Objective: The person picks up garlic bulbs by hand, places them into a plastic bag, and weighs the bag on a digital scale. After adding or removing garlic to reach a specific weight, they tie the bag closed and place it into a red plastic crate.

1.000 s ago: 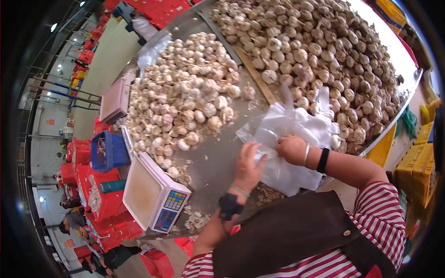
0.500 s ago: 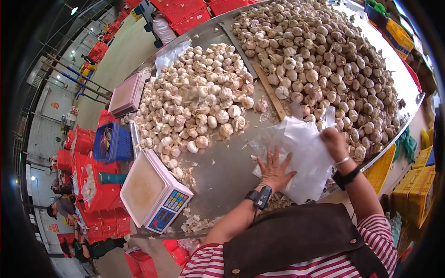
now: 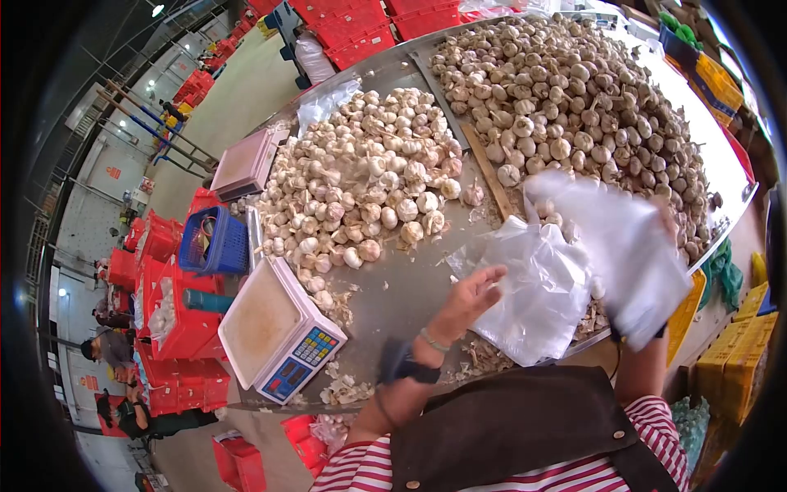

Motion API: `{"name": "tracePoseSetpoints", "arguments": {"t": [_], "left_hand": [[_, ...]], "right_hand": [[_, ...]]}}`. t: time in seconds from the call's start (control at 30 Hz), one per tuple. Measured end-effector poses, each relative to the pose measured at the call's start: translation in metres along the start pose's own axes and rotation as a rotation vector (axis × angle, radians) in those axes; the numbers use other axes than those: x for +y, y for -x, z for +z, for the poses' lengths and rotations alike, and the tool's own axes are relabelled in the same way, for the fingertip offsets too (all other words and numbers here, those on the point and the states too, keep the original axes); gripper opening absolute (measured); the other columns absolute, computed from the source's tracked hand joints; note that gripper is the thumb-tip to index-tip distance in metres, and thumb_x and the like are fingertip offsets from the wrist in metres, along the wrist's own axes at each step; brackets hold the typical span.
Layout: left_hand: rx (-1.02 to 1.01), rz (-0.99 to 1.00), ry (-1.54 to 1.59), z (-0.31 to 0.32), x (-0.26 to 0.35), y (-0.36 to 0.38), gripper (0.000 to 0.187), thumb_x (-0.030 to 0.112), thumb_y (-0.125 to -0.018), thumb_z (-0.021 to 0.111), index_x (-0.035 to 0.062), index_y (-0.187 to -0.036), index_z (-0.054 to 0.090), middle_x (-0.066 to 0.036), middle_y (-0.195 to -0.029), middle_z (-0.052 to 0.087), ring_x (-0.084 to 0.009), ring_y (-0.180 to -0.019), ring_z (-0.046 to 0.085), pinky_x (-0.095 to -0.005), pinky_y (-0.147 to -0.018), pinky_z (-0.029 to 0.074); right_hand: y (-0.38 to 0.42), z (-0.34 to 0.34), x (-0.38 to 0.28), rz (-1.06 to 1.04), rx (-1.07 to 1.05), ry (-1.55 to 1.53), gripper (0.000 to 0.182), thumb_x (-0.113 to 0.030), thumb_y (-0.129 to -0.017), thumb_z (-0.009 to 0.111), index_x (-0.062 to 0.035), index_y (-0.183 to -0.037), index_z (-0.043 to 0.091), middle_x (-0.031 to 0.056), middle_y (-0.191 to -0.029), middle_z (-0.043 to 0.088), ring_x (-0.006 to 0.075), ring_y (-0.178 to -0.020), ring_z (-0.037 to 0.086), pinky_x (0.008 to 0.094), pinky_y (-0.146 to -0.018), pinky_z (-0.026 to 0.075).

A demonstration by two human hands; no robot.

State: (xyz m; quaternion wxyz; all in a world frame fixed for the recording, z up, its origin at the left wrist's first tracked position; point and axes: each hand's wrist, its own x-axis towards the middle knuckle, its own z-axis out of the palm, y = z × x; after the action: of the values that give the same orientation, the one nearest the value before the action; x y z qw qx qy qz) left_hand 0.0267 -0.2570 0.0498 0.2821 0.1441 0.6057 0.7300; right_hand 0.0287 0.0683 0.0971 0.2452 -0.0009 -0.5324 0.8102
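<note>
My right hand (image 3: pixel 666 223), partly hidden and smeared by motion, grips a translucent plastic bag (image 3: pixel 627 254) that hangs blurred over the edge of the garlic heap. Several more plastic bags (image 3: pixel 537 283) lie flat on the metal table in front of me. Just left of them my left hand (image 3: pixel 469 302) is raised, fingers loosely bent and apart from the thumb, with nothing visible in it. Cleaned pale garlic bulbs (image 3: pixel 361 180) are piled to the left. Darker, untrimmed garlic bulbs (image 3: pixel 574 107) form a larger heap to the right.
A digital scale (image 3: pixel 283 328) stands at the table's left edge, with a second scale (image 3: pixel 246 164) farther back. A wooden strip (image 3: pixel 488 174) lies between the heaps. Beyond the table are a blue basket (image 3: pixel 215 239), red crates (image 3: pixel 184 373), yellow crates (image 3: pixel 734 353) and other people.
My right hand has lifted a bag off the stack and swung it to the right. My left hand has come off the bags, moved slightly left and its spread fingers have bent.
</note>
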Motion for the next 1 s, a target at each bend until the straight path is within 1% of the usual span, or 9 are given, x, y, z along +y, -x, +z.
{"name": "tracePoseSetpoints", "arguments": {"t": [0.1,0.2,0.27,0.33,0.4,0.47,0.6,0.77,1.0], "left_hand": [[-0.031,0.051,0.246,0.007,0.023,0.034,0.064,0.038,-0.093,0.056,-0.0037,-0.136,0.037,-0.010,-0.139,0.041,-0.0183,-0.128,0.039,-0.0326,-0.108,0.030],[0.190,0.111,0.444,0.013,0.007,0.048,0.054,0.030,-0.098,0.043,-0.0008,-0.140,0.032,-0.010,-0.138,0.042,-0.0209,-0.125,0.043,-0.0333,-0.105,0.036],[0.292,0.273,-0.334,0.000,0.000,0.060,0.053,0.030,-0.098,0.040,-0.0019,-0.140,0.031,-0.011,-0.138,0.042,-0.0214,-0.120,0.046,-0.0331,-0.101,0.039],[0.257,0.320,0.767,-0.005,-0.003,0.076,0.050,0.025,-0.097,0.043,-0.0030,-0.137,0.035,-0.012,-0.129,0.049,-0.0210,-0.113,0.051,-0.0311,-0.099,0.040],[0.337,0.297,0.746,-0.016,-0.003,0.102,0.049,0.025,-0.096,0.044,-0.0027,-0.136,0.036,-0.012,-0.127,0.050,-0.0207,-0.111,0.051,-0.0313,-0.098,0.041],[0.407,0.274,0.707,-0.027,-0.006,0.127,0.048,0.025,-0.096,0.045,-0.0023,-0.135,0.036,-0.011,-0.124,0.051,-0.0204,-0.110,0.052,-0.0314,-0.096,0.042],[0.472,0.250,0.669,-0.039,-0.011,0.155,0.047,0.025,-0.095,0.046,-0.0016,-0.133,0.038,-0.011,-0.120,0.053,-0.0198,-0.107,0.053,-0.0316,-0.094,0.043],[0.493,0.241,0.618,-0.044,-0.003,0.164,0.046,0.025,-0.095,0.049,-0.0007,-0.131,0.040,-0.010,-0.113,0.055,-0.0191,-0.104,0.054,-0.0319,-0.091,0.044],[0.659,0.235,0.532,-0.066,0.000,0.187,0.043,0.025,-0.094,0.052,0.0005,-0.129,0.042,-0.008,-0.105,0.058,-0.0180,-0.099,0.056,-0.0323,-0.087,0.046]], "right_hand": [[0.026,0.096,0.005,0.249,-0.756,0.474,0.019,-0.006,-0.081,0.059,-0.0033,-0.100,0.058,0.0056,-0.094,0.061,0.0146,-0.087,0.059,0.0293,-0.074,0.049],[0.069,0.164,0.038,-0.460,-1.218,0.835,0.021,0.002,-0.072,0.064,-0.0048,-0.092,0.060,0.0121,-0.087,0.063,0.0273,-0.083,0.063,0.0339,-0.072,0.050],[0.074,0.169,0.039,-0.349,-1.233,0.647,0.021,0.000,-0.073,0.065,-0.0046,-0.093,0.061,0.0118,-0.088,0.063,0.0280,-0.083,0.062,0.0343,-0.073,0.051],[0.075,0.166,0.042,0.061,-1.169,0.427,0.021,-0.014,-0.079,0.070,-0.0030,-0.096,0.063,0.0099,-0.090,0.063,0.0248,-0.085,0.061,0.0345,-0.076,0.050],[0.078,0.155,0.069,0.234,-0.792,0.499,0.035,-0.029,-0.080,0.072,-0.0010,-0.100,0.064,0.0097,-0.088,0.063,0.0212,-0.084,0.061,0.0344,-0.075,0.050],[0.071,0.157,0.076,0.232,-0.827,0.423,0.046,-0.033,-0.080,0.074,0.0011,-0.110,0.063,0.0072,-0.097,0.065,0.0157,-0.095,0.059,0.0307,-0.086,0.047],[0.084,0.179,0.077,0.783,-1.072,0.283,0.059,-0.045,-0.080,0.071,0.0029,-0.114,0.062,0.0098,-0.102,0.065,0.0174,-0.098,0.058,0.0307,-0.090,0.044],[0.120,0.206,0.076,1.029,-0.979,0.249,0.034,-0.035,-0.086,0.068,-0.0022,-0.095,0.069,-0.0021,-0.078,0.064,0.0061,-0.069,0.054,0.0211,-0.065,0.043],[0.154,0.221,0.104,1.052,-0.732,-0.021,0.011,-0.014,-0.080,0.074,-0.0046,-0.082,0.069,-0.0045,-0.068,0.061,0.0043,-0.059,0.049,0.0193,-0.055,0.038]]}}
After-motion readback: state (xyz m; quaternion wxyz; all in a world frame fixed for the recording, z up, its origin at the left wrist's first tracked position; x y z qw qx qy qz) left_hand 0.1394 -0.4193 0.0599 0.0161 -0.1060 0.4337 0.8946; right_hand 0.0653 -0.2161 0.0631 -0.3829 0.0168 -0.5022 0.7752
